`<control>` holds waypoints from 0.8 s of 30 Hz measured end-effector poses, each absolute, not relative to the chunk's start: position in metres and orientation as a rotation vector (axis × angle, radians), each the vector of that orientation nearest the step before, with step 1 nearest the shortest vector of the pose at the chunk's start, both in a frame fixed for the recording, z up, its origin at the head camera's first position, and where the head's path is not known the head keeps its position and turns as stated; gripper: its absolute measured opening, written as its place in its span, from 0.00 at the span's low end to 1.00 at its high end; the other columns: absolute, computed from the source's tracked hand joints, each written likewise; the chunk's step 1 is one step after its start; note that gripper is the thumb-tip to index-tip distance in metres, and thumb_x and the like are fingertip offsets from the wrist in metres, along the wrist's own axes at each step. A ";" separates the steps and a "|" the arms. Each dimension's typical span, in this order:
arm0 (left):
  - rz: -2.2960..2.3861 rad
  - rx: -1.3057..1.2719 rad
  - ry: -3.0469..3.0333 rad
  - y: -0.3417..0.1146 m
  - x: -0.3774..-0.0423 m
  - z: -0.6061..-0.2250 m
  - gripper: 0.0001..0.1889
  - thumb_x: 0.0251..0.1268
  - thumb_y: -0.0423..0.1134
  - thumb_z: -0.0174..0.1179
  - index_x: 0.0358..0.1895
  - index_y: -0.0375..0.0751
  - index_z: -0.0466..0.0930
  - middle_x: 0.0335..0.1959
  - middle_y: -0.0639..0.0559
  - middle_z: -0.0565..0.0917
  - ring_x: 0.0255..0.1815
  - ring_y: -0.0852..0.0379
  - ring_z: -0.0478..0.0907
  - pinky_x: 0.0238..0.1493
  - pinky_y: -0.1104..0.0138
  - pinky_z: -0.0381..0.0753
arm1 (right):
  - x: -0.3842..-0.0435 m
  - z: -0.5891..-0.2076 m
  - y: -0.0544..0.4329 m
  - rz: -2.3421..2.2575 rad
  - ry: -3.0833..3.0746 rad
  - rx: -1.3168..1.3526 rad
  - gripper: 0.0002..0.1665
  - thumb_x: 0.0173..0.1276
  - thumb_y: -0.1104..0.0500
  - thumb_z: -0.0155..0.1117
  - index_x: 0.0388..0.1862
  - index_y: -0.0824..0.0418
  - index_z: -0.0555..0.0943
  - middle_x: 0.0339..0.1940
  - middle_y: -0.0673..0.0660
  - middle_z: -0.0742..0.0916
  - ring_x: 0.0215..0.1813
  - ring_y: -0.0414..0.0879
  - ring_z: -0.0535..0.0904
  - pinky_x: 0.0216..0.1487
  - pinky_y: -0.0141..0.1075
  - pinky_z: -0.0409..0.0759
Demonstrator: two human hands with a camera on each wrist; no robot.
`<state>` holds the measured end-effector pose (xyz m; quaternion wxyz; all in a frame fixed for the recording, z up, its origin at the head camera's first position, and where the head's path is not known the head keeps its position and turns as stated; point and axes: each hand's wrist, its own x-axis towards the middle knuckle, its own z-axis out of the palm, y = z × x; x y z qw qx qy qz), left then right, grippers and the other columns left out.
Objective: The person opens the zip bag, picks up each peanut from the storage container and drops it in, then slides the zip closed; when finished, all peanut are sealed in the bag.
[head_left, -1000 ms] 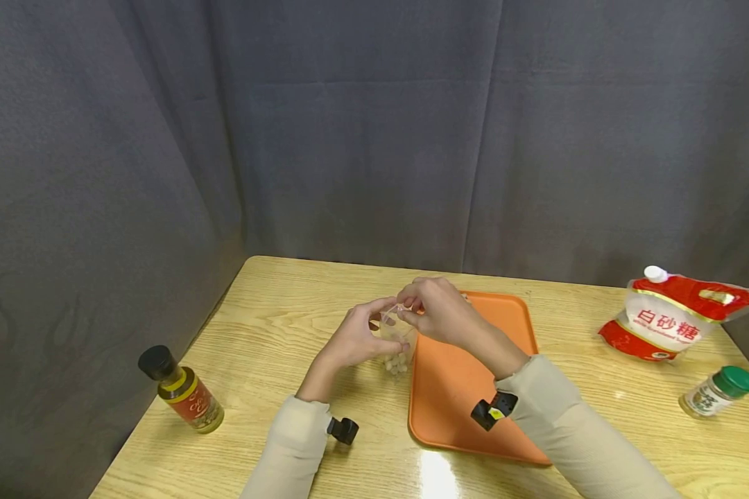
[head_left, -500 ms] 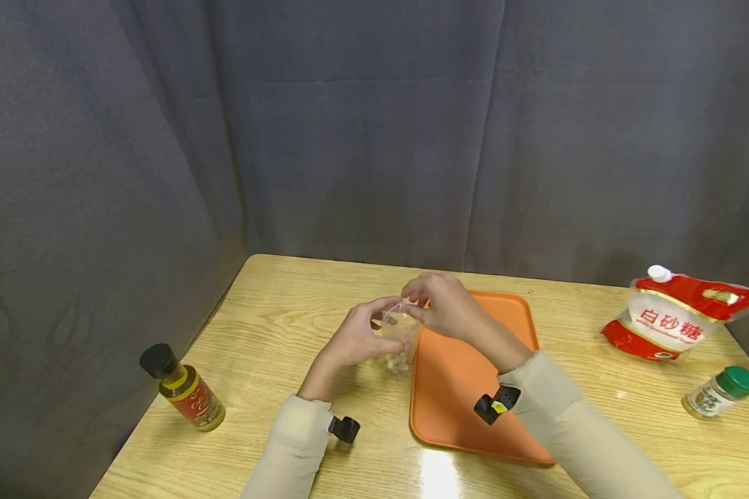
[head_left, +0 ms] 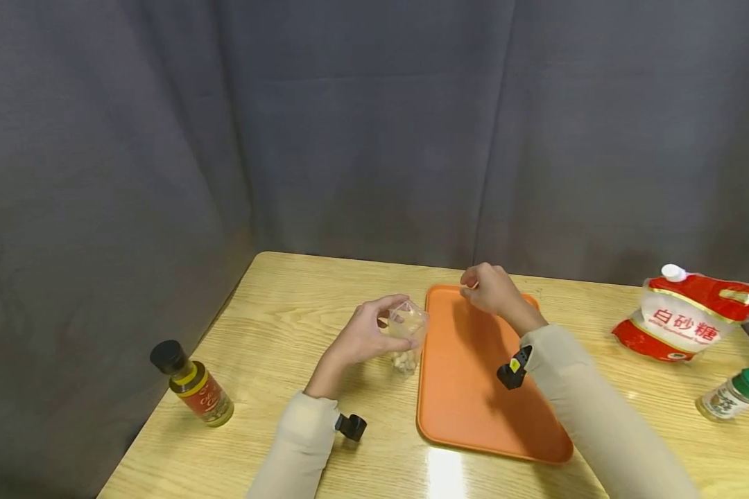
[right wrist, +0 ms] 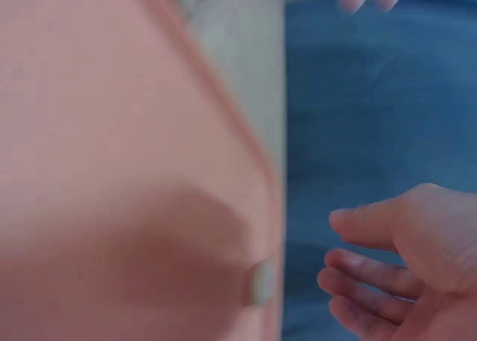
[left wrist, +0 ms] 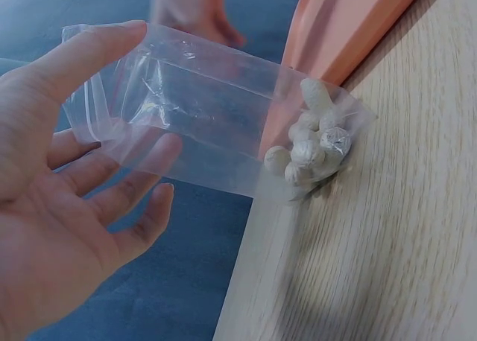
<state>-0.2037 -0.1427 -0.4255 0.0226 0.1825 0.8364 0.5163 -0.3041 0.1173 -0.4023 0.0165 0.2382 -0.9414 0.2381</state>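
My left hand [head_left: 369,333] holds a clear zip bag [head_left: 410,324] upright near its mouth, left of the orange tray [head_left: 468,416]. Unshelled peanuts [left wrist: 309,144] lie in the bottom of the bag in the left wrist view, low over the wooden table. Thumb and fingers spread the upper part of the bag. My right hand [head_left: 492,290] hovers over the far end of the tray, fingers loosely bent. In the right wrist view nothing sits between its thumb and fingers. A small pale piece [right wrist: 261,283], blurred, lies at the tray's far edge beside that hand.
A bottle with a black cap [head_left: 202,395] stands on the table at left. Toward the right edge are a red and white sugar pouch [head_left: 686,322] and a green-capped seasoning jar [head_left: 730,396]. Grey curtain [head_left: 362,138] closes off the back and left.
My right hand has left the bag's mouth and moved right, over the far end of the tray. My left hand keeps its grip on the bag. The view has turned slightly left.
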 end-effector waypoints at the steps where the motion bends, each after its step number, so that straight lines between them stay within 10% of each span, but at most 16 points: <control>1: 1.598 0.566 2.590 -0.142 -0.204 -0.426 0.41 0.49 0.43 0.77 0.70 0.44 0.71 0.57 0.51 0.79 0.49 0.52 0.76 0.44 0.60 0.79 | -0.307 -0.408 0.121 0.725 -2.923 0.731 0.11 0.65 0.66 0.67 0.43 0.72 0.85 0.40 0.66 0.87 0.44 0.61 0.83 0.46 0.53 0.80; 24: 1.590 0.527 2.602 -0.145 -0.203 -0.427 0.41 0.50 0.44 0.76 0.71 0.46 0.71 0.60 0.51 0.78 0.51 0.50 0.74 0.48 0.57 0.78 | -0.324 -0.454 0.130 0.593 -2.937 0.630 0.02 0.62 0.69 0.68 0.32 0.68 0.86 0.33 0.60 0.87 0.32 0.52 0.79 0.35 0.46 0.78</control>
